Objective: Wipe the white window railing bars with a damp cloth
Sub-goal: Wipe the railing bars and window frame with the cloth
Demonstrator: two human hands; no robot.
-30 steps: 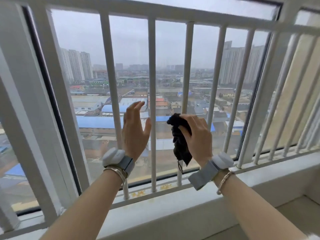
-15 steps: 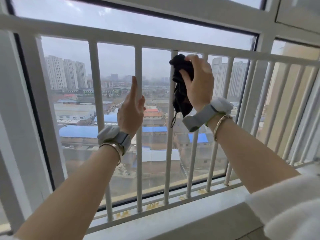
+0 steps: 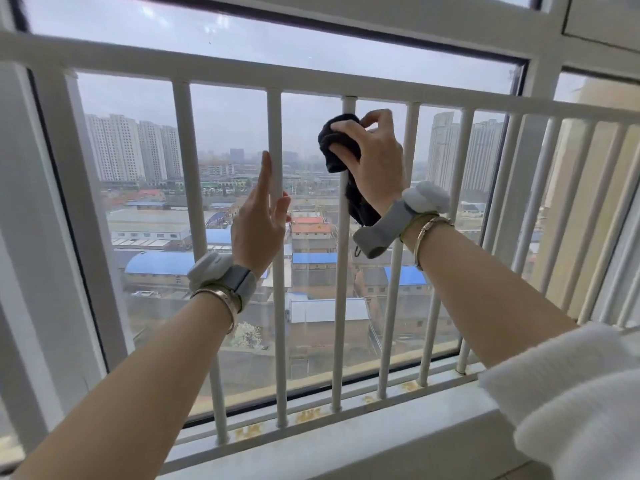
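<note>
Gripping a bunched dark cloth (image 3: 337,142), the right hand (image 3: 372,161) presses it around the third railing bar (image 3: 341,306), counted from the left window frame, just under the top rail (image 3: 242,69). That top rail serves as the landmark: the cloth sits close beneath it, a loose tail of fabric hanging down along the bar past the wrist. The bar's long axis runs vertically, from the top rail down to the bottom rail (image 3: 311,434) by the sill, so nearly all of its length lies below the grip; the judgement is that the coming stroke should travel straight downward, away from the top rail. The right hand's fingers are curled over the cloth and thumb side faces the glass, wrist bent back, forearm rising steeply from lower right. The left hand (image 3: 259,220) holds nothing; its fingers are straight and upright, lying against the second bar (image 3: 278,341), further below the top rail than the right hand. The right hand is plainly nearer the work. Rust-coloured stains show along the bottom rail.
</note>
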